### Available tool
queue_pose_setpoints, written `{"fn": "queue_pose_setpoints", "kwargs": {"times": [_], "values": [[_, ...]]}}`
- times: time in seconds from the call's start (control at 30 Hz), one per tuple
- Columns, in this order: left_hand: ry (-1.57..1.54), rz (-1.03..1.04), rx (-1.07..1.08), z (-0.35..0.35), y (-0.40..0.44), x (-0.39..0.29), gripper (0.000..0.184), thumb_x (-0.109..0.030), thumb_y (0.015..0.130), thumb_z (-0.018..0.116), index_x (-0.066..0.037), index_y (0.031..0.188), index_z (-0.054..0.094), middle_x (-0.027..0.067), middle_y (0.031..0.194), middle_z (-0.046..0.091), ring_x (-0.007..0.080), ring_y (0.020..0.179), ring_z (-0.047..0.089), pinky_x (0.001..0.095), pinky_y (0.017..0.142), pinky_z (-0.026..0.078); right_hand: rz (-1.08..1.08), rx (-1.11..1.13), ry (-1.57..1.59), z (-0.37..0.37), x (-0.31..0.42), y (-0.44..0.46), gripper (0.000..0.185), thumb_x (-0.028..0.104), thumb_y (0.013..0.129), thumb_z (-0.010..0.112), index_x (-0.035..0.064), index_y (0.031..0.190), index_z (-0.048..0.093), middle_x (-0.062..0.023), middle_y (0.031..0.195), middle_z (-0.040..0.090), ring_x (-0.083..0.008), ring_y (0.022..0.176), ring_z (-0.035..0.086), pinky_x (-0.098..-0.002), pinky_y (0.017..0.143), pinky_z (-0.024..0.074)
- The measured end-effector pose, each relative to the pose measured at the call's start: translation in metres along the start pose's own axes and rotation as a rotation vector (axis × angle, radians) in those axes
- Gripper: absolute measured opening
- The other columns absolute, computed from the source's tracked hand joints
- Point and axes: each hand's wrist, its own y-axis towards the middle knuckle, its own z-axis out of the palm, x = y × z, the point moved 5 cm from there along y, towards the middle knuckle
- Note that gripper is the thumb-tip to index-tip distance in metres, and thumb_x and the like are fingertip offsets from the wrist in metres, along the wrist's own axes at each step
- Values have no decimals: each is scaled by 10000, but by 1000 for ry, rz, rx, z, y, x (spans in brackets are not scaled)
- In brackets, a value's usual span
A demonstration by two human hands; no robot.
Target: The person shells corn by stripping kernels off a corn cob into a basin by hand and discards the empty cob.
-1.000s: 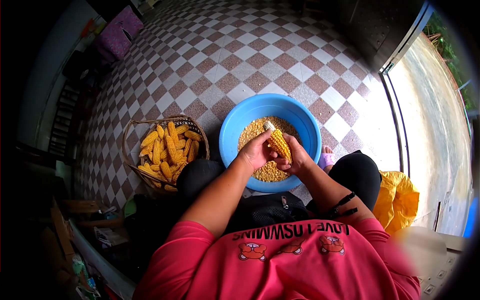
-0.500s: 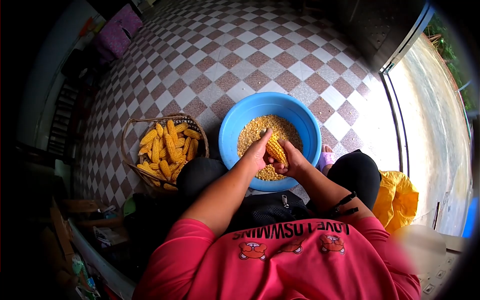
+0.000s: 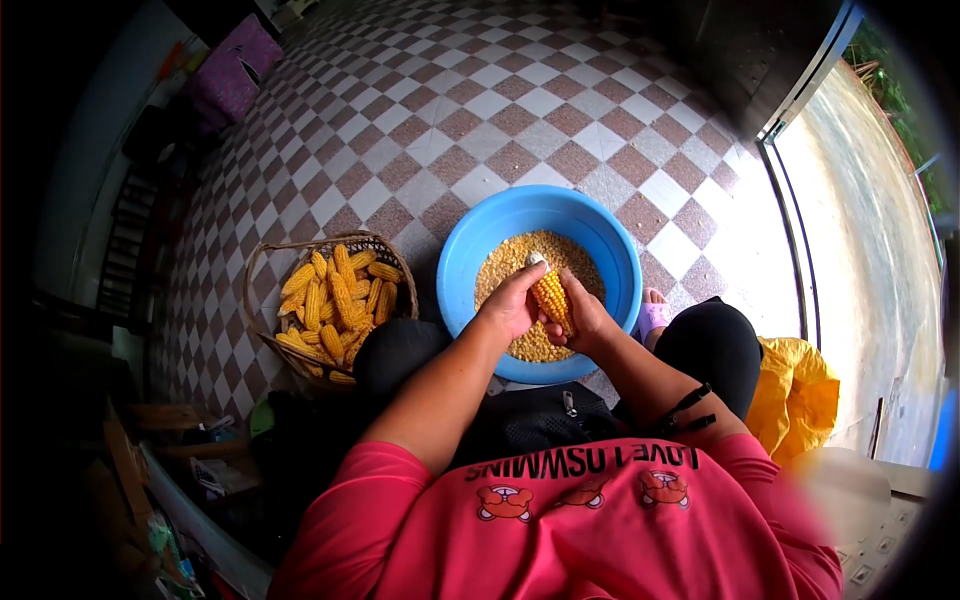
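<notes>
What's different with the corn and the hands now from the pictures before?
The long yellow corn cob with a pale bare tip is slightly nearer the person's body than at first. The bare left hand hid more of that tip half a second ago; now it shows again. Nothing was let go: the bare right hand holds on too. The round blue basin and brown woven basket stayed put.

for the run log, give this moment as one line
left hand, right hand: holding corn ear; ear: pale-ended, over blue basin; loose kernels: in basin

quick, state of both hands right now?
Left hand: closed, holding the corn cob.
Right hand: closed on the same cob, from its other side.
</notes>
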Motion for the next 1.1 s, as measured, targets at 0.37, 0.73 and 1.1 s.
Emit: {"fn": "queue_pose_setpoints", "kwargs": {"times": [0.37,0.73,1.1], "values": [[-28,-42,-58,-19,9,13,350,-390,876,517,-79,1036,529,74,872,591,190,739,588,320,566,485,45,-77,-104,-10,-4,5,514,556,900,313,81,932,507,-74,625,501,-137,402,406,-243,341,302],[-23,-28,-79,0,-4,-2,227,-281,881,520,-85,995,515,54,846,563,163,714,564,261,472,434,119,62,161,-1,-5,3,509,559,903,285,105,960,507,-85,635,520,-120,389,405,-202,324,303],[112,-41,-163,-18,12,11,253,-331,882,520,-96,977,519,47,791,580,157,603,572,271,390,404,86,-17,58,-5,-16,6,542,569,903,270,79,869,500,-76,603,496,-136,387,411,-244,320,298]]}}
